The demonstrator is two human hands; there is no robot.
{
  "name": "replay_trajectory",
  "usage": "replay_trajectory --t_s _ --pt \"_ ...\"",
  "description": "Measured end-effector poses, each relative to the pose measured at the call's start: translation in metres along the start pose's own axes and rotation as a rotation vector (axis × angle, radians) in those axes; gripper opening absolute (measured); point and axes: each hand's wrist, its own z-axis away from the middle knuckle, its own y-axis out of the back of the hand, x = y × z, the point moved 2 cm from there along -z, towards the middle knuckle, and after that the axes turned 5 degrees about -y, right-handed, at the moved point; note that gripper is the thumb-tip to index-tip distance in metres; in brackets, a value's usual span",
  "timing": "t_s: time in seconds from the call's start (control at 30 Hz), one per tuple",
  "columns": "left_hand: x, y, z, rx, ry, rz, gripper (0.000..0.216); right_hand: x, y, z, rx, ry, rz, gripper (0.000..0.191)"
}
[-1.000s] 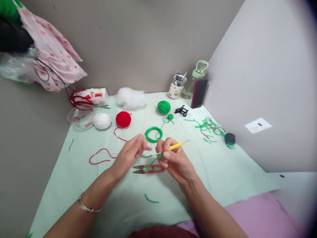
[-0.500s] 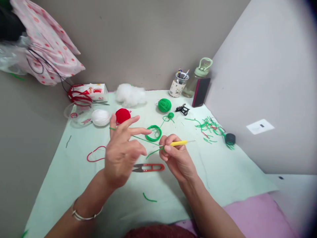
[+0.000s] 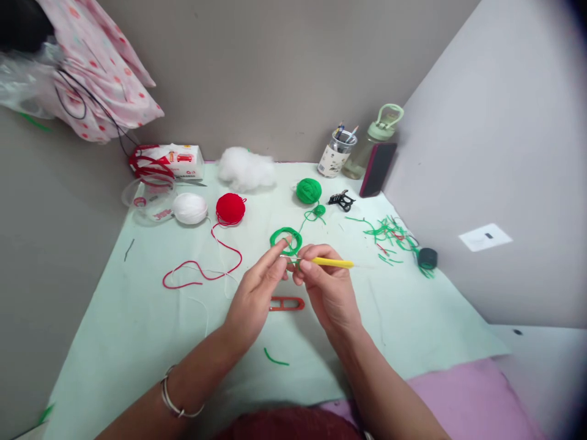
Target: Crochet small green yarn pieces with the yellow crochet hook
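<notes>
My right hand (image 3: 330, 287) is closed round a crochet hook with a yellow handle (image 3: 334, 263), its metal tip pointing left. My left hand (image 3: 254, 293) meets it from the left, thumb and fingers pressed together at the hook's tip. Green yarn runs between the two hands; the small piece in the fingers is mostly hidden. Just behind the fingertips lies a coil of green yarn (image 3: 274, 237). Thread snips with an orange handle (image 3: 300, 304) rest on the cloth below, their blades covered by my left hand.
At the back are a green yarn ball (image 3: 309, 190), a red yarn ball (image 3: 230, 209), a white yarn ball (image 3: 190, 208) and white stuffing (image 3: 246, 170). Green yarn scraps (image 3: 389, 232), a black hair claw (image 3: 342, 200), a phone (image 3: 378, 170) and a bottle (image 3: 362, 153) stand or lie at right.
My left hand has moved right and its spread fingers have closed near the hook's tip. The hook now points left into the fingers. More of the red yarn strand shows.
</notes>
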Motion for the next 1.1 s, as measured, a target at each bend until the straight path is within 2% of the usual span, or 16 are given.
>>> replay_trajectory --t_s 0.17,0.4,0.6,0.8,0.93,1.1 --pt "0.0031 -0.0004 -0.0029 -0.026 -0.001 -0.004 0.045 0.0016 0.0001 0.002 0.022 0.015 0.051 0.021" --pt "-0.0005 -0.0041 -0.0044 0.017 0.022 0.362 0.058 0.0054 0.0003 0.0026 0.009 -0.01 0.055 0.022" --pt "0.0002 0.0003 -0.0049 0.086 0.038 0.427 0.048 0.0047 -0.0024 0.002 0.01 -0.061 0.01 0.024" --pt "-0.0009 0.002 -0.0079 0.107 0.044 0.523 0.049 0.0057 -0.003 0.0024 0.036 -0.042 0.039 0.022" --pt "-0.002 0.0009 -0.007 0.079 0.05 0.527 0.046 0.0075 -0.0014 0.0031 0.052 0.005 0.072 0.018" --pt "0.0018 -0.0012 0.0 0.042 0.018 0.415 0.033 0.0085 0.0003 0.0062 0.042 0.116 0.143 0.01"
